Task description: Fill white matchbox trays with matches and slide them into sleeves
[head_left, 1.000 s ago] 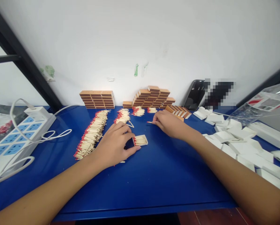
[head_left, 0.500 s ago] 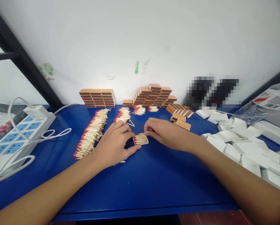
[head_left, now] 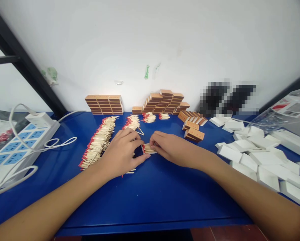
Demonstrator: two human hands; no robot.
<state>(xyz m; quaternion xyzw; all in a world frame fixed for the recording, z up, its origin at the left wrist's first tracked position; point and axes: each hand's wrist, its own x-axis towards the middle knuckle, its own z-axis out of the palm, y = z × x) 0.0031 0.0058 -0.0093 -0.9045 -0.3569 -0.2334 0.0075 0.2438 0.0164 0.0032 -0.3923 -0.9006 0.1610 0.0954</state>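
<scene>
One match tray [head_left: 147, 149] lies crosswise between fingers [head_left: 157, 144], heads left.

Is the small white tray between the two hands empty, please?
No, the white tray between the left hand and right hand has red-tipped matches in it.

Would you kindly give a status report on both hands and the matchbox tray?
Left hand grips the matchbox tray. Right hand fingertips rest on its right end. Loose matches piled to the left.

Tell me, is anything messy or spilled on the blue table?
Yes. A few loose matches lie scattered by the left hand, which holds the filled tray, away from the long pile. The white trays on the right are a jumbled heap, unlike the neat matchbox stacks.
</scene>
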